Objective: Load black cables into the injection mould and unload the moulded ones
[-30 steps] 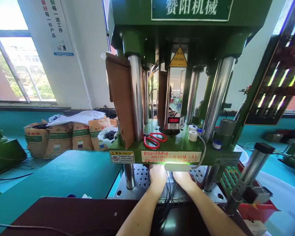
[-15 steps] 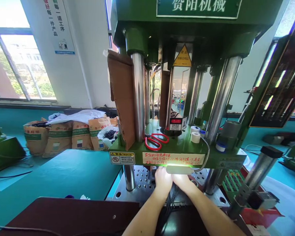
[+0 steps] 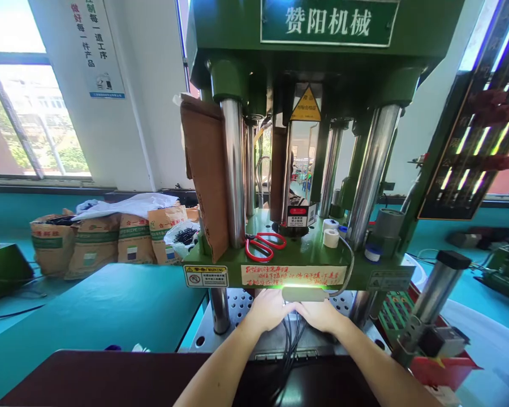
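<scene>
My left hand (image 3: 270, 311) and my right hand (image 3: 319, 314) reach side by side under the green plate of a press (image 3: 220, 277). Their thumbs stretch inward and meet in the middle. The other fingers are out of sight beneath the plate edge and a small lit lamp (image 3: 304, 294), so whatever they touch or hold is hidden. Just below the thumbs, a bundle of thin black cables (image 3: 294, 339) runs toward me over the dark tabletop (image 3: 318, 379). The perforated metal bed (image 3: 236, 308) of the press shows around both hands.
Red-handled scissors (image 3: 265, 247) and white tape rolls (image 3: 331, 238) lie on the press plate. Steel columns (image 3: 234, 175) stand left and right, with a cardboard sheet (image 3: 206, 178) by the left one. Paper sacks (image 3: 95, 243) stand behind; a red bin (image 3: 441, 367) is at right.
My hands have spread a little apart at the wrists, with the thumbs now touching, and more of the cable bundle shows between them. The view has tilted up slightly and shifted right.
</scene>
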{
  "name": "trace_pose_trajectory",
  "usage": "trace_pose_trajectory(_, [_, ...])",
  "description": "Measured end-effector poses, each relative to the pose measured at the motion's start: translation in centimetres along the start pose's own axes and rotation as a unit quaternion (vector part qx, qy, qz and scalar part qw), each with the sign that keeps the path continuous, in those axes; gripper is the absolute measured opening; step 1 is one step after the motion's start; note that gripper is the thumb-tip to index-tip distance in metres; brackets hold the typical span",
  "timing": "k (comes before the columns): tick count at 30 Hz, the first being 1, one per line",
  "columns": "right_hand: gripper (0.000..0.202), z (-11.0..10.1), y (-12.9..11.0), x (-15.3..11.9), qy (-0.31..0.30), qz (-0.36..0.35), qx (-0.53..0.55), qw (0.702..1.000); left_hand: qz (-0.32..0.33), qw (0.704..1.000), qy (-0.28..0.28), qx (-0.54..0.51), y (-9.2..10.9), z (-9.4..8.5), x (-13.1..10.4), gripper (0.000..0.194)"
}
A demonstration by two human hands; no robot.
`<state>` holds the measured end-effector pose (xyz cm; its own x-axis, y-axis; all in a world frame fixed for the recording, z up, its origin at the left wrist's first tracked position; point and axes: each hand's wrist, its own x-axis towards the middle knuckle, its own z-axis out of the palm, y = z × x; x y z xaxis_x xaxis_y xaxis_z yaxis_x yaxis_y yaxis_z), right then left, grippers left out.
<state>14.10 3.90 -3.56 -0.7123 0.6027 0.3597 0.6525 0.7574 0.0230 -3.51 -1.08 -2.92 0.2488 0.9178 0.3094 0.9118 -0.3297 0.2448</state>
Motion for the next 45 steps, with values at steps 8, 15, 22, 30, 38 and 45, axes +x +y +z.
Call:
trace_pose_trajectory(8, [0.031,0.3,-0.5,0.6,-0.026,-0.006,0.0,1.0,-0.029,0.999,0.008,-0.016,-0.5,1.3,-0.3,0.047])
trace_pose_trajectory(15, [0.028,0.8,-0.3,1.2,-0.026,0.011,0.001,1.0,-0.039,0.999,-0.011,-0.026,-0.4,1.2,0.4,0.045])
trace_pose_trajectory(22, [0.033,0.4,0.4,0.1,0.008,0.015,-0.006,1.0,-0.067,0.997,-0.027,-0.029,-1.2,0.1,-0.3,0.041])
trace_pose_trajectory(30, [0.033,-0.3,0.2,-0.1,-0.002,0.024,0.003,1.0,-0.109,0.992,-0.034,-0.048,-2.0,0.8,-0.7,0.036])
trace_pose_trajectory(38, [0.031,-0.2,-0.3,0.9,0.025,0.083,0.081,0.993,-0.145,0.988,-0.019,-0.047,-1.4,1.2,-0.1,0.032])
trace_pose_trajectory(45, [0.027,0.3,0.4,1.7,0.064,0.099,0.15,0.982,-0.145,0.989,0.019,-0.032,1.0,-1.6,-1.5,0.039])
